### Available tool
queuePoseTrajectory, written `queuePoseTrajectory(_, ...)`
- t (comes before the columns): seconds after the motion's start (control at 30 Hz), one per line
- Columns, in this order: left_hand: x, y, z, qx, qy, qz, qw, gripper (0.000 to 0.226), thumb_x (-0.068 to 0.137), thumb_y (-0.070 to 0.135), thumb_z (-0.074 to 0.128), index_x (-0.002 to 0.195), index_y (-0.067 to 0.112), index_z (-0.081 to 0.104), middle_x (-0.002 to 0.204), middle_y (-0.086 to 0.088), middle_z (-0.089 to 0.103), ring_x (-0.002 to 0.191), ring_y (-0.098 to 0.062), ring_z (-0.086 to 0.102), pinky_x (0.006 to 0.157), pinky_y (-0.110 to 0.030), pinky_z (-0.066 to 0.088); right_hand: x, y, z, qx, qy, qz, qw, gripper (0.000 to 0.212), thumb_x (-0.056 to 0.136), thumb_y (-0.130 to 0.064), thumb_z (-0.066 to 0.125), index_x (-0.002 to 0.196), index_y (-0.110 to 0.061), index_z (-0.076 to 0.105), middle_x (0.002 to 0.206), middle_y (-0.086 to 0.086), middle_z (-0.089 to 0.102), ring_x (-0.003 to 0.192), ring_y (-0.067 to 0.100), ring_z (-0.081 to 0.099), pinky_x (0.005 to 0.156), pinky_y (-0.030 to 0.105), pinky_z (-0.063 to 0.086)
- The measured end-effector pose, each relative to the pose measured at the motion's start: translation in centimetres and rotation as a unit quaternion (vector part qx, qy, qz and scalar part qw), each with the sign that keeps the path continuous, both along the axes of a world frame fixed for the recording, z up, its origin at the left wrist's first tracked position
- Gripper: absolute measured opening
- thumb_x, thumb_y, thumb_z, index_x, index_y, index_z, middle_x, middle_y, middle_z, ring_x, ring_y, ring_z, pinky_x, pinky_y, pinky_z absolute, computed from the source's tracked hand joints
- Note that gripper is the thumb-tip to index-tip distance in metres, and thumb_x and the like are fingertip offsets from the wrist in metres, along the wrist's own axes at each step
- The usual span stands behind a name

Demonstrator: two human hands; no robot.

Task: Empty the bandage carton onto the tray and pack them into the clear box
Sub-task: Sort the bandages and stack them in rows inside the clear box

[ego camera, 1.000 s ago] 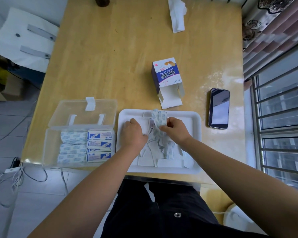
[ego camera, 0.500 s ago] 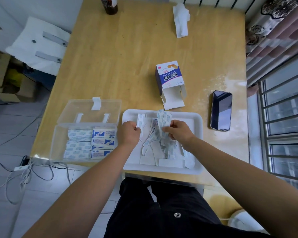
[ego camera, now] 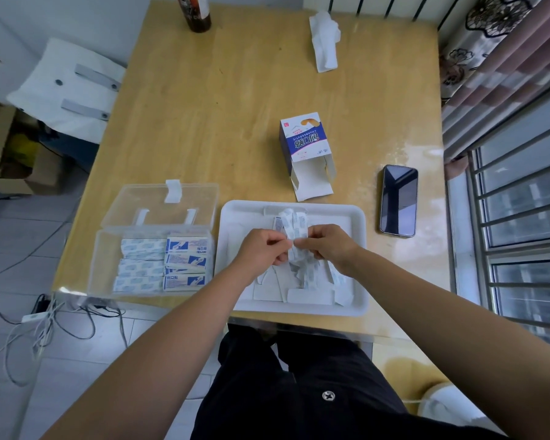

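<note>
A white tray [ego camera: 356,217] sits at the table's near edge with several loose wrapped bandages [ego camera: 302,281] in it. Above the tray my left hand [ego camera: 264,247] and my right hand [ego camera: 326,246] meet, both pinching a bunch of bandages [ego camera: 294,222] that stands upright between them. The blue and white bandage carton [ego camera: 302,144] lies on its side behind the tray, its flaps open toward the tray. Left of the tray the clear box [ego camera: 108,265] lies open, its lid [ego camera: 159,206] flat behind it, with stacks of bandages [ego camera: 164,265] inside.
A black phone [ego camera: 399,200] lies right of the tray. A crumpled white tissue [ego camera: 326,39] and a dark bottle [ego camera: 197,11] stand at the table's far side. Window bars run along the right. Cables and cardboard boxes lie on the floor to the left.
My left hand has moved right with its bandages and joined the right hand. The two bunches are now held together as one.
</note>
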State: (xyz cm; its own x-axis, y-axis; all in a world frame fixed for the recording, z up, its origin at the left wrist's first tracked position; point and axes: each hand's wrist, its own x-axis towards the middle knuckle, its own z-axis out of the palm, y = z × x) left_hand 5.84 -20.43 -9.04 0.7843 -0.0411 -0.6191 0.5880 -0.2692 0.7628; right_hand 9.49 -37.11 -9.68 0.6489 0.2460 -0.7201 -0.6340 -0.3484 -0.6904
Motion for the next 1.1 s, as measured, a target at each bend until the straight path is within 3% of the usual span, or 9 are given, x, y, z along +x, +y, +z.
queuePoseTrajectory(0.1,0.1,-0.9,-0.2,0.103,-0.002,-0.065,0.993,0.004,0.086,0.016,0.064,0.088,0.017,0.068,0.081,-0.002,0.069,0.074,-0.019,0.066,0.071,-0.030,0.053,0.0,-1.2,0.5,-0.037,-0.028,-0.046,0.998,0.021,0.085,-0.011,0.069,0.069,-0.011,0.056,0.058,-0.004,0.049,0.047,0.007,0.041,0.046,0.016,0.035)
queuePoseTrajectory(0.2,-0.3,-2.4,-0.4,0.212,-0.009,-0.134,0.968,0.007,0.084,0.024,0.066,0.081,0.023,0.060,0.078,0.007,0.061,0.078,-0.017,0.061,0.068,-0.026,0.045,-0.3,-3.2,0.6,-0.054,-0.011,-0.095,0.994,0.020,0.087,-0.010,0.065,0.072,-0.010,0.051,0.060,0.001,0.044,0.053,0.014,0.036,0.049,0.022,0.031)
queuePoseTrajectory(0.33,-1.3,-4.9,-1.5,0.241,0.021,-0.189,0.952,0.028,0.076,0.034,0.072,0.069,0.021,0.048,0.068,0.001,0.051,0.068,-0.020,0.049,0.058,-0.027,0.034,-2.3,-4.9,0.6,-0.087,0.044,0.052,0.994,0.035,0.083,-0.011,0.071,0.061,-0.013,0.043,0.055,0.003,0.044,0.050,0.015,0.037,0.049,0.022,0.034)
queuePoseTrajectory(0.47,-1.5,-5.8,-1.9,0.281,-0.019,-0.180,0.943,0.015,0.083,0.027,0.067,0.078,0.013,0.064,0.081,-0.006,0.068,0.078,-0.024,0.062,0.066,-0.029,0.043,-3.7,-5.2,-0.2,-0.122,0.022,0.077,0.989,0.038,0.083,-0.014,0.071,0.059,-0.014,0.041,0.057,0.004,0.046,0.052,0.016,0.041,0.050,0.024,0.035)
queuePoseTrajectory(0.6,-1.2,-4.7,-2.1,0.234,-0.025,-0.102,0.967,0.010,0.083,0.024,0.068,0.078,0.021,0.060,0.079,0.005,0.061,0.077,-0.015,0.057,0.068,-0.024,0.040,-3.9,-5.1,-0.2,-0.115,0.001,0.060,0.992,0.037,0.084,-0.016,0.071,0.061,-0.014,0.042,0.060,0.002,0.047,0.051,0.012,0.042,0.046,0.017,0.034)
queuePoseTrajectory(0.7,-1.3,-4.0,-1.9,0.083,0.018,-0.006,0.996,0.009,0.083,0.015,0.070,0.081,0.013,0.062,0.070,0.002,0.058,0.061,-0.013,0.052,0.059,-0.023,0.042,-3.7,-4.3,-0.2,-0.072,-0.017,0.030,0.997,0.030,0.084,-0.014,0.071,0.066,-0.014,0.048,0.065,0.002,0.051,0.054,0.010,0.045,0.045,0.013,0.037)
queuePoseTrajectory(0.83,-1.6,-3.4,-1.2,-0.044,0.068,0.069,0.994,0.008,0.091,0.007,0.060,0.084,0.010,0.062,0.070,-0.005,0.058,0.056,-0.013,0.051,0.056,-0.025,0.047,-3.4,-3.4,-0.3,-0.041,-0.028,0.024,0.998,0.027,0.082,-0.015,0.074,0.068,-0.015,0.050,0.066,0.001,0.052,0.057,0.011,0.045,0.053,0.019,0.038)
queuePoseTrajectory(1.0,-1.4,-3.6,-0.7,-0.112,0.069,0.097,0.986,0.016,0.093,0.027,0.060,0.097,0.012,0.061,0.075,-0.004,0.059,0.064,-0.015,0.056,0.060,-0.026,0.049,-3.3,-2.6,-0.1,-0.010,-0.042,-0.012,0.999,0.022,0.077,-0.012,0.078,0.085,-0.012,0.057,0.072,0.000,0.056,0.065,0.012,0.052,0.059,0.021,0.042)
queuePoseTrajectory(1.1,-1.5,-4.1,-1.3,-0.104,0.053,0.070,0.991,0.022,0.095,0.025,0.057,0.112,0.013,0.063,0.100,-0.002,0.070,0.092,-0.016,0.067,0.073,-0.024,0.053,-3.4,-2.0,0.3,0.026,-0.033,0.004,0.999,0.027,0.078,-0.007,0.076,0.098,-0.006,0.057,0.073,0.002,0.056,0.062,0.013,0.052,0.057,0.022,0.043)
